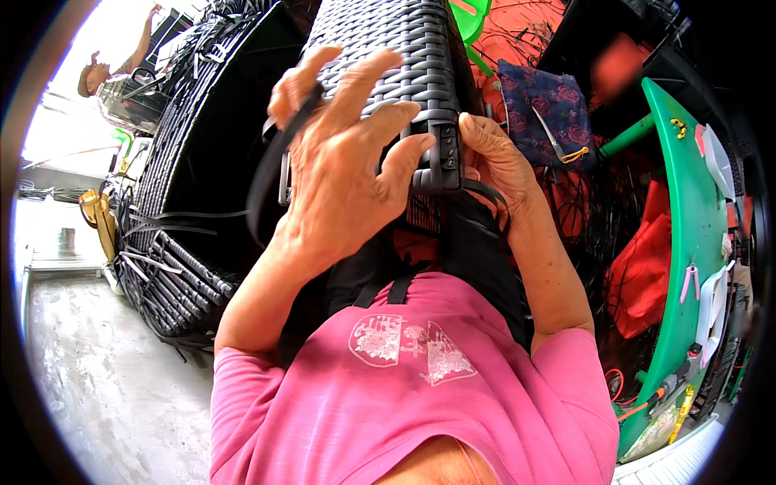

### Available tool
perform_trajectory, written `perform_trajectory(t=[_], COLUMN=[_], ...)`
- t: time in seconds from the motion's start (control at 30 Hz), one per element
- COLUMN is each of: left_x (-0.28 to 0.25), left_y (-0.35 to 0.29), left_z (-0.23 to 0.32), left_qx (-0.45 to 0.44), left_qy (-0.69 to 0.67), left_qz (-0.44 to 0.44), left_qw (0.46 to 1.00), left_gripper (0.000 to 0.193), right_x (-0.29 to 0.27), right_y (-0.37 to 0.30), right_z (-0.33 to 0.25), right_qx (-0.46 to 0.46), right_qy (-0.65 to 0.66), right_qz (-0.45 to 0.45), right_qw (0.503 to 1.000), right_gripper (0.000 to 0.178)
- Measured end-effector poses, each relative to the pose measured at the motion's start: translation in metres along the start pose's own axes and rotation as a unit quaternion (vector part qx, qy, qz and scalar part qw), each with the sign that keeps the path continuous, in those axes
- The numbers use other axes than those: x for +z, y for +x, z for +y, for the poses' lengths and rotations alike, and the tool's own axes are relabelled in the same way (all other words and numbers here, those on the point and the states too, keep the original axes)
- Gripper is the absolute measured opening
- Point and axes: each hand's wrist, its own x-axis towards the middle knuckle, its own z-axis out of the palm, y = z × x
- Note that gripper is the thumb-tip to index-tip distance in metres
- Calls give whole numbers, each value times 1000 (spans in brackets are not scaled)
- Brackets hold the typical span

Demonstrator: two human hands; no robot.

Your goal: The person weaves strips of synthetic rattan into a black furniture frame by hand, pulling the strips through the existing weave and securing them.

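Observation:
A grey woven wicker piece (380,40) of flat plastic strips stands before me, its near corner showing dark folded strip ends. My left hand (335,170) is over its left side, fingers spread and somewhat blurred. A loose black strip (271,178) crosses by those fingers and curves down to the left. At the right corner of the wicker piece, my right hand (497,158) grips the edge, thumb against the side. Its other fingers are partly hidden. Another dark strip (485,191) runs out beneath that hand.
A large dark wicker piece (166,186) with loose strip ends stands at the left. On the right, scissors (550,133) lie on a flowered cushion (517,93). Beyond are a green tabletop (664,267) on its side and a red bag (643,275). Another person (121,89) is far left.

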Motion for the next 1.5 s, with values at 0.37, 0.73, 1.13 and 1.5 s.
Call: perform_trajectory(t=[0.37,0.73,1.13,1.5], left_x=[13,24,39,9], left_y=[27,30,18,-5], left_z=[-18,-17,-17,-59], left_qx=[-31,129,63,-177], left_qy=[-189,-86,-115,-301], left_qz=[-144,-98,-15,96], left_qw=[971,983,991,932], left_gripper=[11,13,11,6], right_x=[-3,-1,35,38], right_y=[4,-3,-2,3], right_z=[-3,-7,-43,-46], right_qx=[17,-9,-176,-68], right_qy=[-1,-42,-460,-376], right_qz=[-65,-23,94,121], right_qw=[998,999,865,916], right_gripper=[27,23,12,32])
